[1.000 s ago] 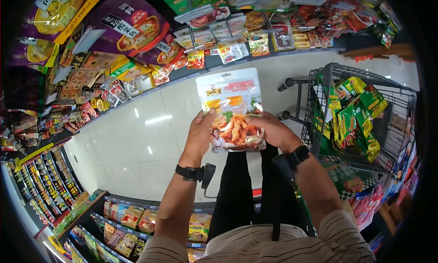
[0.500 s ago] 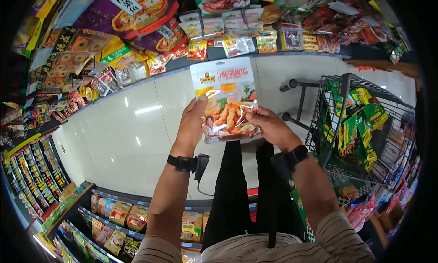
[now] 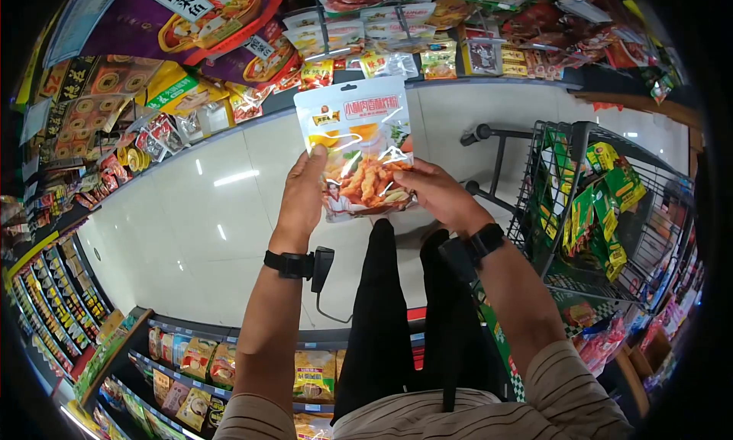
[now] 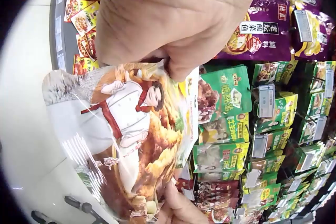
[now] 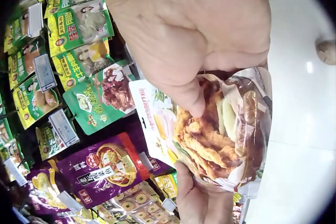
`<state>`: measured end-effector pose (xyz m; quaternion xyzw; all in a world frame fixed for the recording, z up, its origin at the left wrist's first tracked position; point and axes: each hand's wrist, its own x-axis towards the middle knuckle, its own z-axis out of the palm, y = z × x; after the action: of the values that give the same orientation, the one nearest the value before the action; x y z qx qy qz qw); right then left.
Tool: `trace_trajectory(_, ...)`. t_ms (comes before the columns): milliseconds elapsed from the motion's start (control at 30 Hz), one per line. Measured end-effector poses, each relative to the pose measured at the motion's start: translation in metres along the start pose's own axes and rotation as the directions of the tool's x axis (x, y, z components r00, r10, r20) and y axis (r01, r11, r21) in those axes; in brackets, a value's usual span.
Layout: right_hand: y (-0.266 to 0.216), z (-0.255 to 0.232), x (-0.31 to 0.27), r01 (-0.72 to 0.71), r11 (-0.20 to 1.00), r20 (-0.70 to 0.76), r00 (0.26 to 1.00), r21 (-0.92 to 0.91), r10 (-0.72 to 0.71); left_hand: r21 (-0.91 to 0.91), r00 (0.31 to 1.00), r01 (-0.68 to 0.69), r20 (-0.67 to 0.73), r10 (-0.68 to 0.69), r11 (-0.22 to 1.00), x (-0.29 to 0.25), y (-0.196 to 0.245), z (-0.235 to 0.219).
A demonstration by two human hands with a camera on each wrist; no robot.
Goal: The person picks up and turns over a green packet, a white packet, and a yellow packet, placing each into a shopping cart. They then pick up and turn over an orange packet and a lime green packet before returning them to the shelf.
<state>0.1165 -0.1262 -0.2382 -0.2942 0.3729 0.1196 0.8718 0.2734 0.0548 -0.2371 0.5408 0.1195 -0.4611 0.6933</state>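
Pale glossy tiled floor underfoot, an aisle between racks. Long store shelves of hanging sauce and seasoning packets across the top and left of the head view, purple, yellow and red among them; a lower shelf of yellow snack bags near the bottom edge. Dark wire shopping cart to the right, holding green and yellow packets stacked against its near wall.

Held up in mid-air over the floor, between shelves and cart: a glossy white-topped plastic pouch printed with fried golden strips and a small chef figure, upright, printed face toward the head camera. Left hand gripping the pouch's lower left edge, thumb on the front, fingers behind. Right hand pinching the lower right edge, thumb pressed on the printed food, as seen also from the right wrist view. From the left wrist view, thumb and fingers closed over the same pouch near the chef picture. Black wrist bands with small cameras on both forearms. Red lettering across the pouch top, probably its product name, too small to read.
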Motion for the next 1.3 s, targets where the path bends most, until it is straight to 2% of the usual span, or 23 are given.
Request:
trace_trajectory(333, -0.001, -0.007, 0.023, 0.002, 1.000, 0.000, 1.000, -0.001, -0.002, -0.003, 1.000, -0.006, 0.004, 0.006, 1.000, 0.015, 0.005, -0.004)
trace_trajectory(433, -0.002, -0.006, 0.023, 0.029, 0.999, 0.007, 1.000, 0.023, -0.029, 0.008, 0.997, -0.021, -0.070, 0.021, 1.000, 0.018, 0.004, -0.001)
trace_trajectory(533, -0.002, -0.009, 0.028, 0.019, 1.000, 0.029, 0.999, 0.021, -0.019, 0.006, 0.998, -0.039, -0.047, 0.040, 0.999, 0.020, 0.004, 0.000)
trace_trajectory(633, -0.005, -0.008, 0.032, 0.007, 1.000, -0.022, 1.000, 0.029, -0.006, 0.024, 0.998, -0.035, -0.045, 0.036, 0.999, 0.020, 0.008, 0.004)
trace_trajectory(733, -0.015, -0.010, 0.040, 0.100, 0.992, -0.028, 0.994, -0.082, -0.103, 0.088, 0.999, 0.024, -0.045, -0.020, 0.996, 0.028, 0.008, -0.004)
trace_trajectory(767, -0.020, -0.014, 0.042, 0.104, 0.969, -0.058, 0.991, -0.225, -0.120, 0.043, 0.999, -0.020, -0.046, 0.022, 0.999, 0.029, 0.006, 0.000)
trace_trajectory(967, -0.046, 0.009, 0.043, 0.133, 0.990, -0.101, 0.985, -0.041, -0.137, 0.040, 0.999, -0.014, -0.050, 0.016, 0.999, 0.036, 0.009, 0.000)
trace_trajectory(1067, -0.042, 0.003, 0.053, 0.159, 0.984, -0.105, 0.980, -0.078, -0.167, 0.051, 0.999, -0.027, -0.026, 0.028, 0.998, 0.042, 0.009, -0.001)
trace_trajectory(1167, -0.033, -0.005, 0.068, 0.189, 0.981, -0.073, 0.979, -0.036, -0.191, 0.078, 0.999, 0.008, -0.042, -0.004, 0.997, 0.047, 0.007, -0.004)
trace_trajectory(1300, -0.034, -0.007, 0.071, 0.168, 0.979, -0.066, 0.982, -0.115, -0.176, 0.073, 0.998, 0.035, -0.053, -0.031, 0.997, 0.047, 0.007, -0.002)
